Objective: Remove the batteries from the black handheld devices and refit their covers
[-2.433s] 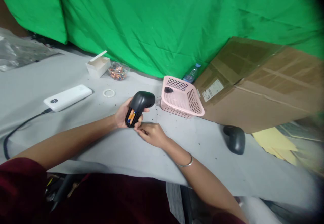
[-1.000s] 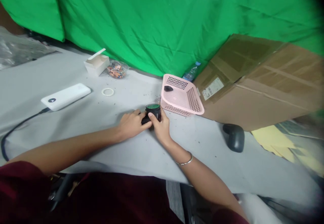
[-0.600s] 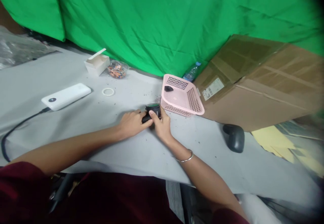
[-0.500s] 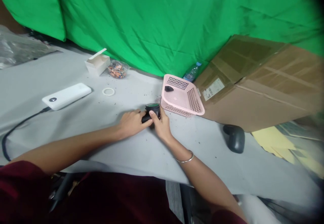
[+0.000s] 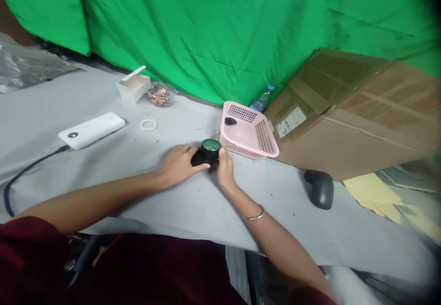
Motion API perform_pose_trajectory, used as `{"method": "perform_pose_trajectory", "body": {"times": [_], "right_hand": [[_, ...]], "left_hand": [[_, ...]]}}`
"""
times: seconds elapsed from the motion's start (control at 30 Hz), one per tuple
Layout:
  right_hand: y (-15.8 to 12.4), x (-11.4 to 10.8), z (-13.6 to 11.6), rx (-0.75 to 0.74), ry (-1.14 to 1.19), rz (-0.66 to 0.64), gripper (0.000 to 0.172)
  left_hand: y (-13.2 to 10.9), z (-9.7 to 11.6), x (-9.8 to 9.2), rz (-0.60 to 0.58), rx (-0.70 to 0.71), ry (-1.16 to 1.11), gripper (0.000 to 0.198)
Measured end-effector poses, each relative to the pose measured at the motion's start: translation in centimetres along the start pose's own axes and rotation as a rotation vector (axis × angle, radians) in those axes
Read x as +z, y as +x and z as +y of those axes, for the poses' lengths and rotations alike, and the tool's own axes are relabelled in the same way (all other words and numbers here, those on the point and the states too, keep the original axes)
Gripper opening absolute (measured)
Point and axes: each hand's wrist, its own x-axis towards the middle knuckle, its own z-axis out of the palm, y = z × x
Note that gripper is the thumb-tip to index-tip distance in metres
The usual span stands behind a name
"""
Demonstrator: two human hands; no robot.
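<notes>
A black camera lens (image 5: 211,151) is between my hands over the middle of the table, its round glass face up and reflecting green. A dark piece juts from its left side; whether it is joined to the lens I cannot tell. My left hand (image 5: 179,165) is closed around this dark left part, the thumb stretched along the near side. On the right, the fingertips of my right hand (image 5: 225,166) press against the barrel. The underside of the lens is hidden. Just beyond stands a pink basket (image 5: 241,135) with a small black item (image 5: 230,121) inside.
A white power bank (image 5: 92,131) with a dark cable lies left, near a white bracelet (image 5: 148,125). Behind are an open white box (image 5: 132,89) and a clear bowl (image 5: 161,95) of small items. A bottle (image 5: 262,99), large carton (image 5: 344,130) and dark grey device (image 5: 322,190) are right.
My right thumb has come off the front of the lens and moved to its right side. The lens has turned slightly, so more of its glass face shows. My left hand has hardly moved.
</notes>
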Motion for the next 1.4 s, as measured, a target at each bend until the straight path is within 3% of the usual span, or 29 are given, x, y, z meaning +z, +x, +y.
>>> {"method": "perform_pose_trajectory", "body": {"times": [0.2,0.43,0.67,1.07,1.23,1.33,1.4], "right_hand": [[-0.2,-0.1,0.5,-0.066,0.149,-0.086,0.049],[-0.3,0.8,0.4,0.252,0.555,-0.218,0.061],[0.1,0.6,1.0,0.295,0.454,-0.117,0.048],[-0.3,0.3,0.5,0.171,0.222,-0.157,0.049],[-0.2,0.4,0.9,0.297,0.355,-0.213,0.053],[-0.3,0.4,0.6,0.239,0.428,-0.230,0.055],[-0.4,0.3,0.0,0.143,0.427,-0.237,0.056]], "left_hand": [[0.2,-1.0,0.4,0.159,0.148,0.081,0.069],[0.9,-2.3,0.3,0.279,0.293,0.238,0.070],[1.4,-2.3,0.7,0.285,0.326,0.247,0.069],[1.2,-2.8,1.4,0.309,0.330,0.266,0.067],[1.4,-3.1,1.7,0.251,0.319,0.258,0.067],[1.3,-2.9,1.6,0.218,0.292,0.160,0.071],[1.2,-2.4,1.3,0.216,0.202,-0.044,0.069]]}}
